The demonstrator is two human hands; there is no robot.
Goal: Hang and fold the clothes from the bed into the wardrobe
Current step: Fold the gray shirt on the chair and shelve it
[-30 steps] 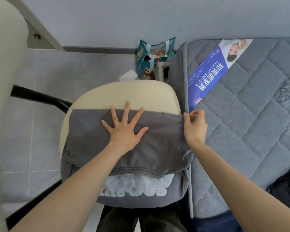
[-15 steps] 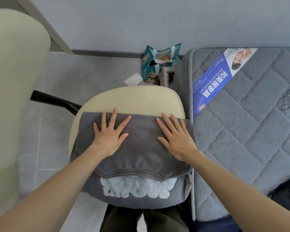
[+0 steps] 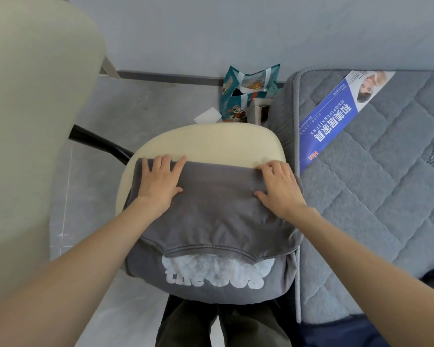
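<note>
Fig.: head view, folding step. Grey shirt [image 3: 211,221] w/ white print [image 3: 211,274] lies part-folded on chair [image 3: 211,141] seat, just beside mattress [image 3: 373,196]. Its near hem and print hang over the seat's front edge. L hand [image 3: 158,182] and R hand [image 3: 281,189] sit at the far fold line, one per corner, well apart. Fingers of both curl over that far edge w/ thumbs flat on top, i.e. a grip on the fabric. Tips are hidden, so depth of hold can't be told.

Handling (est.): light, soft, limp knit w/ no stiffness. It sags wherever unsupported, and the overhang may drag it off the seat. Not slippery, not fragile. Best hold: both far corners at once, thru all layers, kept taut btwn hands so the fold stays square.

Bag [image 3: 246,96] stands on floor [image 3: 135,116] beyond chair; not involved.
</note>
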